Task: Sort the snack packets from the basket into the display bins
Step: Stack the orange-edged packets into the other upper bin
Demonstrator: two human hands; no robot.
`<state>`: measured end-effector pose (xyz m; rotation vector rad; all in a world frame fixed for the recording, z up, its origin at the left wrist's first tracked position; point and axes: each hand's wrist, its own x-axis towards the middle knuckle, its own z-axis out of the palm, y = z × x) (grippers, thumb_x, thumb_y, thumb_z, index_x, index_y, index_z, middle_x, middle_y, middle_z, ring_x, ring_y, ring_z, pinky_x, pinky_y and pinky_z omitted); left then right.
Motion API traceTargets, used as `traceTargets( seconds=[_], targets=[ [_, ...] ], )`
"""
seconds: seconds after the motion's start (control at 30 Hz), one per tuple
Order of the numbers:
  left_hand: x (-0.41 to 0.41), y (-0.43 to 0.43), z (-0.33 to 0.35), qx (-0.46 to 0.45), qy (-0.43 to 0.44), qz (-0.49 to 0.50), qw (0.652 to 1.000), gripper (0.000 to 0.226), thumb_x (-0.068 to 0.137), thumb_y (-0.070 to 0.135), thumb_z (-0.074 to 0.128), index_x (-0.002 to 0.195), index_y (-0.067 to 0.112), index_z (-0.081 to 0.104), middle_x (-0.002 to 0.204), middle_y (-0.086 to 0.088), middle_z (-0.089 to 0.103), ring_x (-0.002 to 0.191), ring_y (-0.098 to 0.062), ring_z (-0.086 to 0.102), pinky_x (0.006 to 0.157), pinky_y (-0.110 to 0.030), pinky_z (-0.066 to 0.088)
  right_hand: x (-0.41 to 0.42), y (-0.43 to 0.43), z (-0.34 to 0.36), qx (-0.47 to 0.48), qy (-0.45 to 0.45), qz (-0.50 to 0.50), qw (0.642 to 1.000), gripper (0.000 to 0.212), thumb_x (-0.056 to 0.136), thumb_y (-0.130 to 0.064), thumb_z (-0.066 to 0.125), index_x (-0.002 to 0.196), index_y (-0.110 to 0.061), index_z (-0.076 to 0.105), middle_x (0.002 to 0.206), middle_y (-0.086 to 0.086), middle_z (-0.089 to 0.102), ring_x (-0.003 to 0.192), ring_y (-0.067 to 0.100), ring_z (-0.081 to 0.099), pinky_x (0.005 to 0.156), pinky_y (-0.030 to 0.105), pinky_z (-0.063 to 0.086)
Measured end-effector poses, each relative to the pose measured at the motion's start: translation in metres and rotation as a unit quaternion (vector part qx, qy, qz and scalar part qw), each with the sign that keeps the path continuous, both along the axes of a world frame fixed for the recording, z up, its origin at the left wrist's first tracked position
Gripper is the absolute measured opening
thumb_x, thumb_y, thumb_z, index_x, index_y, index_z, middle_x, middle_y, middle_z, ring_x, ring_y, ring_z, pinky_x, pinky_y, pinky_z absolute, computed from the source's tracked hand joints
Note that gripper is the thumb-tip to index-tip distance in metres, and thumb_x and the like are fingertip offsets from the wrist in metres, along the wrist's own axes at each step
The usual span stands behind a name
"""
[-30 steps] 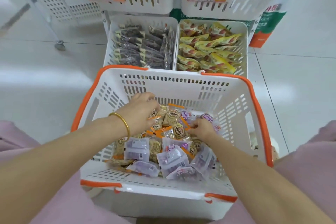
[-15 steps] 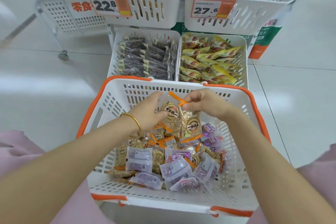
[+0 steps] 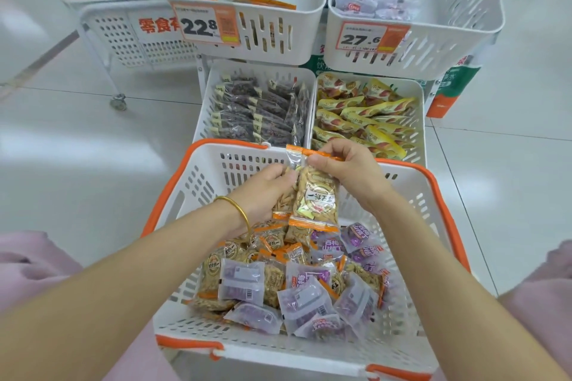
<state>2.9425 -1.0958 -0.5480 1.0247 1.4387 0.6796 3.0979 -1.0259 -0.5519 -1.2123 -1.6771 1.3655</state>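
Hands (image 3: 263,192) (image 3: 353,170) on orange-trimmed packet (image 3: 315,198) (price tag (image 3: 205,25): 22.8)

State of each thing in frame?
Left hand: grips rear packet
Right hand: pinches front packet's top
Front packet: held upright over basket
Basket: part full, mixed packets
22.8 bin: few orange packets
27.6 bin: part filled
Dark-packet bin: full
Yellow-packet bin: full

Shop: price tags (image 3: 210,24) on snack bins (image 3: 414,49)
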Motion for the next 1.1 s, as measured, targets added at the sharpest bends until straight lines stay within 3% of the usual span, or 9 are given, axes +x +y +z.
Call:
traceTargets(
  seconds=[0.2,0.33,0.5,0.57,0.63,0.73,0.8,0.93,1.1],
  targets=[
    [-0.004,0.001,0.0,-0.007,-0.104,0.122,0.987,0.007,0.099,0.015,0.044,0.094,0.011,0.046,0.07,-0.003,0.052,0.05,-0.01,0.056,0.065,-0.037,0.055,0.0,0.002,0.0,0.047,-0.118,-0.069,0.99,0.015,0.087,-0.026,0.066,0.079,-0.013,0.064,0.065,-0.001,0.056,0.054,0.011,0.049,0.051,0.024,0.042],
    [-0.009,0.004,0.009,-0.008,-0.187,0.188,0.964,0.011,0.1,0.01,0.04,0.108,0.006,0.047,0.083,-0.01,0.054,0.061,-0.016,0.061,0.057,-0.037,0.059,0.005,0.002,0.001,-0.142,0.065,-0.203,0.967,0.021,0.091,-0.017,0.062,0.073,-0.012,0.052,0.068,0.004,0.06,0.051,0.011,0.058,0.042,0.021,0.048],
    [-0.006,0.006,0.011,0.007,-0.25,0.248,0.936,0.029,0.101,0.008,0.036,0.128,0.017,0.04,0.101,-0.012,0.06,0.08,-0.025,0.063,0.076,-0.045,0.054,-0.012,-0.01,0.002,-0.293,0.267,-0.188,0.899,0.015,0.092,0.004,0.052,0.091,-0.011,0.058,0.084,0.012,0.065,0.07,0.022,0.064,0.052,0.032,0.059],
    [-0.006,0.007,0.012,0.017,-0.255,0.264,0.93,0.031,0.101,0.009,0.036,0.128,0.024,0.04,0.106,-0.01,0.061,0.084,-0.026,0.064,0.079,-0.046,0.052,-0.019,-0.016,-0.001,-0.279,0.257,-0.193,0.905,0.014,0.091,0.0,0.055,0.091,-0.013,0.06,0.08,0.008,0.066,0.068,0.017,0.063,0.054,0.029,0.056],
    [-0.006,0.008,0.013,0.028,-0.26,0.278,0.924,0.026,0.102,0.013,0.035,0.126,0.023,0.041,0.106,-0.009,0.061,0.087,-0.027,0.064,0.08,-0.045,0.053,-0.022,-0.02,-0.003,-0.224,0.171,-0.195,0.939,0.008,0.089,-0.009,0.062,0.089,-0.016,0.06,0.078,0.001,0.065,0.068,0.012,0.058,0.058,0.026,0.047],
    [-0.004,0.009,0.016,0.051,-0.267,0.277,0.922,0.014,0.102,0.024,0.035,0.106,0.022,0.048,0.1,-0.007,0.064,0.089,-0.027,0.065,0.075,-0.041,0.054,-0.027,-0.026,-0.004,-0.161,0.106,-0.184,0.964,0.011,0.084,-0.017,0.069,0.089,-0.014,0.06,0.076,-0.001,0.061,0.065,0.009,0.053,0.057,0.022,0.041],
    [-0.003,0.008,0.016,0.076,-0.247,0.251,0.933,0.015,0.099,0.028,0.043,0.111,0.021,0.049,0.102,-0.006,0.066,0.089,-0.023,0.066,0.078,-0.04,0.056,-0.03,-0.029,-0.001,-0.136,0.096,-0.161,0.973,0.014,0.083,-0.017,0.071,0.09,-0.01,0.061,0.075,0.001,0.06,0.061,0.008,0.052,0.056,0.021,0.041],
    [-0.009,0.008,0.006,0.116,-0.12,0.2,0.966,0.055,0.076,0.018,0.075,0.121,0.024,0.045,0.109,-0.002,0.065,0.103,-0.019,0.063,0.095,-0.047,0.049,-0.033,-0.034,0.006,-0.083,0.064,-0.115,0.988,0.015,0.081,-0.015,0.073,0.088,-0.007,0.062,0.071,0.0,0.058,0.06,0.007,0.05,0.054,0.018,0.043],
    [-0.019,0.013,0.009,0.127,-0.048,0.147,0.98,0.055,0.082,0.006,0.068,0.128,0.018,0.043,0.116,-0.001,0.063,0.108,-0.017,0.06,0.1,-0.04,0.046,-0.026,-0.023,0.018,-0.024,0.009,-0.071,0.997,0.044,0.078,-0.018,0.075,0.117,-0.021,0.054,0.108,-0.005,0.058,0.092,0.013,0.059,0.074,0.026,0.052]
  ],
)
